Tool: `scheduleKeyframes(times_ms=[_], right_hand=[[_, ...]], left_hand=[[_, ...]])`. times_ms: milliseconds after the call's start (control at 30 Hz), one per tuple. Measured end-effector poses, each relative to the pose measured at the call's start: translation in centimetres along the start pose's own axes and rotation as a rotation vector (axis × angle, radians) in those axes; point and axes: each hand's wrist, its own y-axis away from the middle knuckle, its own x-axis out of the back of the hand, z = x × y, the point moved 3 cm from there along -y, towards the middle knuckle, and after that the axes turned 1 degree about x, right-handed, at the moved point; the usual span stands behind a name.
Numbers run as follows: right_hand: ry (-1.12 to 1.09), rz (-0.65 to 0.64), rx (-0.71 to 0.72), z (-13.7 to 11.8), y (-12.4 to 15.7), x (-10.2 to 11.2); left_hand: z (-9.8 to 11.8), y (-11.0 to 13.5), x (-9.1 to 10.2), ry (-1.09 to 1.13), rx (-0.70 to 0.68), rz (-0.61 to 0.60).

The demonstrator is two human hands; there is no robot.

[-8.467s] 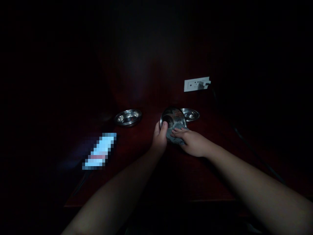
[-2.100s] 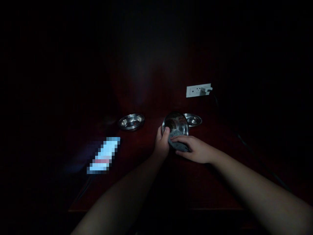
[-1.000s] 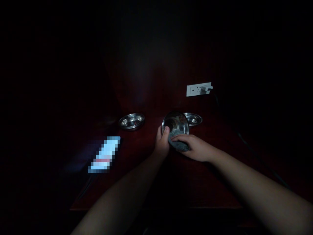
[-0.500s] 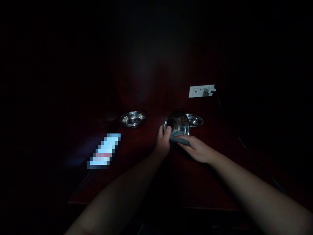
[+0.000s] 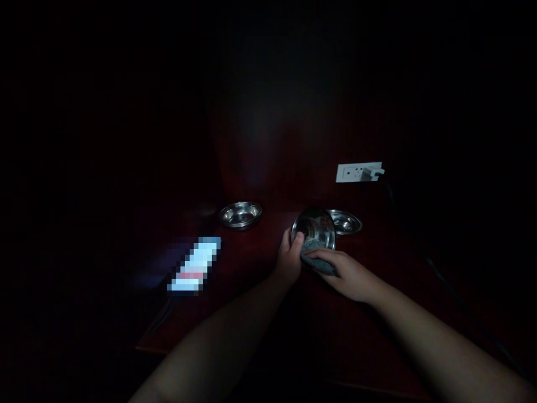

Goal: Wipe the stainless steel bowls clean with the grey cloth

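A shiny metal bowl [image 5: 315, 224] is tilted with its inside facing me. My left hand [image 5: 290, 258] grips its left rim, thumb on the inner side and fingers behind. In my right hand [image 5: 346, 274] is a grey-green cloth [image 5: 321, 263], pressed against the lower rim and inner wall of the bowl. Some of the right fingers are hidden by the cloth. Behind the held bowl, partly covered by it, a second metal bowl [image 5: 350, 223] rests on the table. A third metal bowl [image 5: 240, 215] stands to the left of my hands.
The dark red table [image 5: 260, 263] is dimly lit. On its left lies a glowing, pixelated phone-like screen [image 5: 196, 266]. A white wall socket [image 5: 358, 172] with a plug in it sits at the back right. A dark cable [image 5: 451, 294] runs along the right side.
The whole view has shifted, so everything appears a little lower and further right. Both hands keep their hold; the cloth has moved slightly along the bowl's lower rim.
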Motion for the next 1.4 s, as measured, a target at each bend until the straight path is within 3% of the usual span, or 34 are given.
scheduleKeyframes(times_ms=[533,700,1133,1267,1400], right_hand=[[-0.22,0.12,-0.047,0.5,0.0,1.4],[-0.161,0.041,-0.027,-0.8,0.0,0.4],[-0.193,0.183,0.015,-1.0,-0.1,-1.9],[-0.106,0.236,0.021,0.5,-0.4,-1.8],[0.165,0.244,-0.026,1.0,-0.9,-1.2]], left_hand=[[0.3,-0.2,0.1,-0.007,0.032,0.041],[0.4,-0.1,0.2,-0.025,0.018,0.031],[-0.1,0.6,-0.4,0.012,0.051,-0.05],[-0.9,0.6,-1.0,0.092,0.091,-0.092],[-0.5,0.6,-1.5,0.099,0.03,-0.096]])
